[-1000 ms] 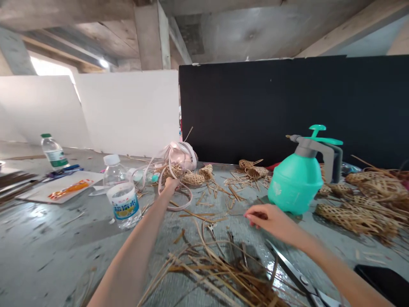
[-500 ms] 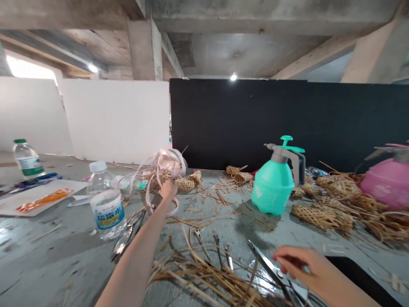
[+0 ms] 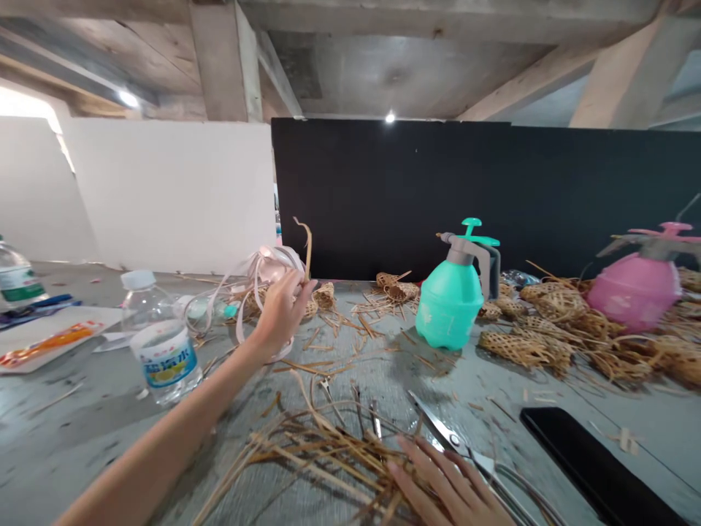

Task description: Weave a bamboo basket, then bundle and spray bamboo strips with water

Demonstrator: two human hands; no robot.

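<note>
My left hand (image 3: 285, 307) is raised over the far middle of the table, its fingers pinched on a bamboo strip (image 3: 308, 252) that sticks up and curls at its tip. Behind that hand lies a pale pink pouch (image 3: 268, 264) with a strap. My right hand (image 3: 446, 482) is open, palm down, fingers stretched over a loose pile of bamboo strips (image 3: 323, 446) at the front. Beside it lie metal scissors (image 3: 438, 424), their handles partly behind the hand. Small woven bamboo pieces (image 3: 325, 296) lie just right of my left hand.
A green spray bottle (image 3: 450, 303) stands right of centre. A pink one (image 3: 635, 288) stands among woven bamboo pieces (image 3: 526, 351). At right lies a black phone-like slab (image 3: 591, 453). A water bottle (image 3: 164, 358) is left of my forearm. A black panel (image 3: 383, 197) closes the back.
My left hand has risen from beside the pouch and now holds a bamboo strip upright. My right hand has moved left from the scissors onto the strips and spread its fingers. The view has shifted right.
</note>
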